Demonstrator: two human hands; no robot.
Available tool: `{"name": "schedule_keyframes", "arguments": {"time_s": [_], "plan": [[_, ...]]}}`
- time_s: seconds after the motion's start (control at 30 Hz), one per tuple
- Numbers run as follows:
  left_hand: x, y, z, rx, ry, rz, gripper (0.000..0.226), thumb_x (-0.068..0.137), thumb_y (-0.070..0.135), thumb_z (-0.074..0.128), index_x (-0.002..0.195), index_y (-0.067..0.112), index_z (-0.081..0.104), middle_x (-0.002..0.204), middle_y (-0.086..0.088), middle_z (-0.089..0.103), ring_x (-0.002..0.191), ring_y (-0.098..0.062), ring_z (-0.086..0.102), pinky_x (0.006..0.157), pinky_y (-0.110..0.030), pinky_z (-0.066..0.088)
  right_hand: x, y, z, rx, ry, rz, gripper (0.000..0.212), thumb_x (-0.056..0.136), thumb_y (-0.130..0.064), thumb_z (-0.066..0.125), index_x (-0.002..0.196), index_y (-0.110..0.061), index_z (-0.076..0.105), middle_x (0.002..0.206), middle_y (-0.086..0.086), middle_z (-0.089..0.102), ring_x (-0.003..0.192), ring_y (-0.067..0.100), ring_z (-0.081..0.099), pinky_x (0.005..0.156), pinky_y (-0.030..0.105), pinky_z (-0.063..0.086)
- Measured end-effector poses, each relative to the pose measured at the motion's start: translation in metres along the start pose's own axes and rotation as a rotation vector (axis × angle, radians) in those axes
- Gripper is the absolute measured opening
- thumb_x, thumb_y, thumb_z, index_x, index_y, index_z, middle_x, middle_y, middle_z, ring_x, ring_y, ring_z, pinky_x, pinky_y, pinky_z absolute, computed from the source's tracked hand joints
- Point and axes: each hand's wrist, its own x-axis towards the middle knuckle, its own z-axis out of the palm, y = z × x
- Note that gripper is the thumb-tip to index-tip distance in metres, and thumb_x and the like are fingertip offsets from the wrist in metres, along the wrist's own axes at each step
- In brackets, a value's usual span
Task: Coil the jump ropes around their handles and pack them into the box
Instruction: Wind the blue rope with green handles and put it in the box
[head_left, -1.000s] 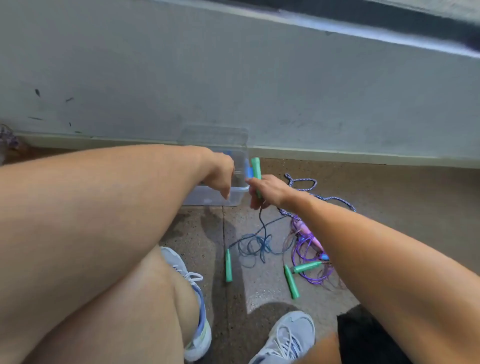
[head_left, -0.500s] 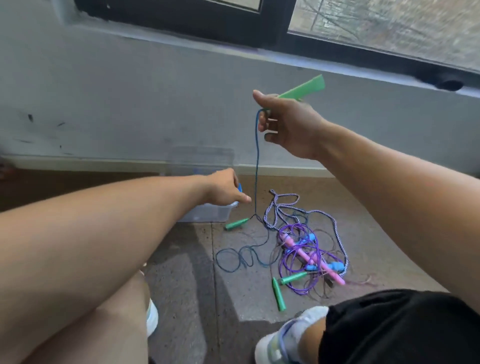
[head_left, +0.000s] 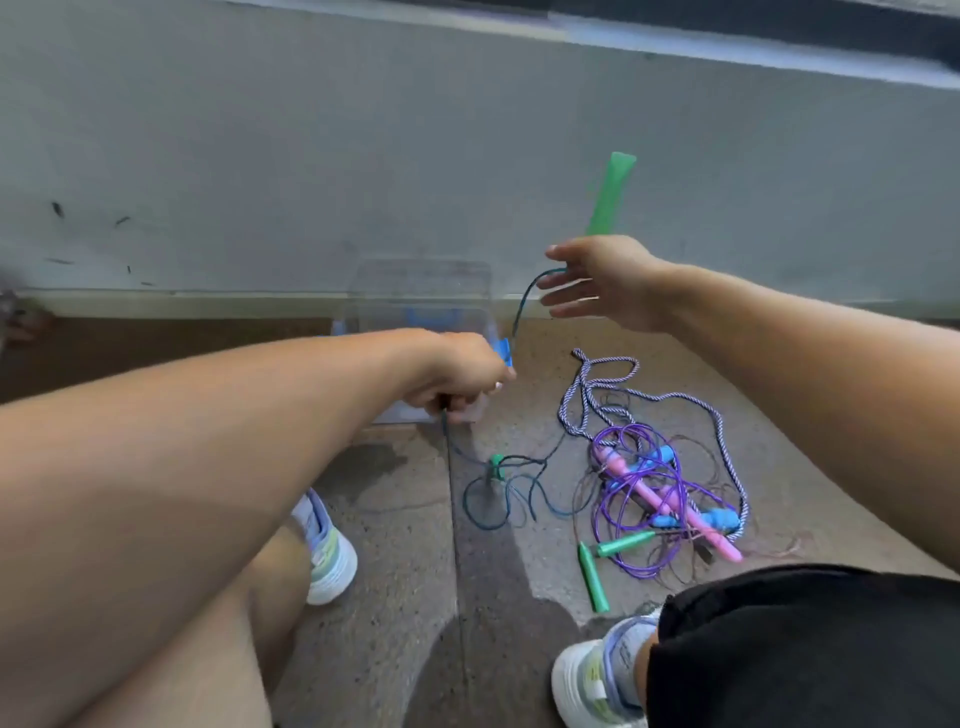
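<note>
The head view shows a person sitting on the floor, and the clear box by the wall is the thing to find everything else from. Just in front of the box, the left hand is curled shut around the dark blue rope; half a second ago this hand was only reaching with a finger out, so now it has caught the rope. Below the box, nearer the shoes, the rest of the blue rope lies in loose loops on the floor with its other green handle in them. To the right of the box and higher up, the right hand holds the tall green handle. Its fingers are spread out, and the handle seems tucked by the thumb, but I cannot tell just how it is held. This hand was up high near the window before and has come down lower, close to the top of the box. Farther right of the box, on the floor, sits the tangled pile of purple, pink, blue and striped ropes, which looks the same as before. I think the winding of the blue rope around the handle is about to start. No coiled rope shows in the box yet, so most of the job is left.
</note>
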Motion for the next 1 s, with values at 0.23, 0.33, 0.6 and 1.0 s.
{"name": "schedule_keyframes", "arguments": {"time_s": [0.23,0.33,0.6,1.0], "plan": [[-0.023,-0.027,-0.024,0.654,-0.364,-0.371,0.034,0.086,0.050,0.072,0.098,0.018,0.072,0.061,0.004,0.025,0.043,-0.011,0.021,0.045,-0.022,0.018,0.014,0.031,0.010,-0.285,-0.200,-0.071,0.030,0.088,-0.020,0.074,0.072,-0.018,0.049,0.094,0.009,0.070,0.084,0.020,0.067,0.078,0.040,0.058],[-0.027,-0.029,-0.028,0.448,-0.272,-0.175,0.026,0.088,0.041,0.072,0.071,0.021,0.073,0.053,0.004,0.033,0.041,-0.011,0.028,0.043,-0.021,0.023,0.005,0.054,0.030,-0.387,-0.470,-0.062,0.039,0.080,-0.004,0.079,0.066,-0.017,0.045,0.104,0.006,0.075,0.093,0.018,0.070,0.085,0.038,0.058],[-0.027,-0.008,-0.040,-0.079,0.596,0.272,0.030,0.088,0.033,0.062,0.074,0.009,0.071,0.078,-0.009,0.069,0.074,-0.024,0.057,0.069,-0.030,0.047,-0.012,0.073,0.057,-0.210,-0.485,-0.128,0.018,0.088,-0.008,0.074,0.080,-0.012,0.058,0.076,-0.004,0.074,0.075,0.012,0.069,0.074,0.029,0.056],[-0.030,-0.016,-0.042,-0.016,0.317,-0.031,0.014,0.089,0.013,0.050,0.074,0.012,0.049,0.055,-0.006,0.037,0.043,-0.017,0.028,0.042,-0.019,0.023,-0.006,0.094,-0.014,-0.495,-0.660,0.056,0.038,0.089,-0.049,0.065,0.080,-0.013,0.060,0.071,0.000,0.059,0.067,0.013,0.056,0.064,0.024,0.050]]}}
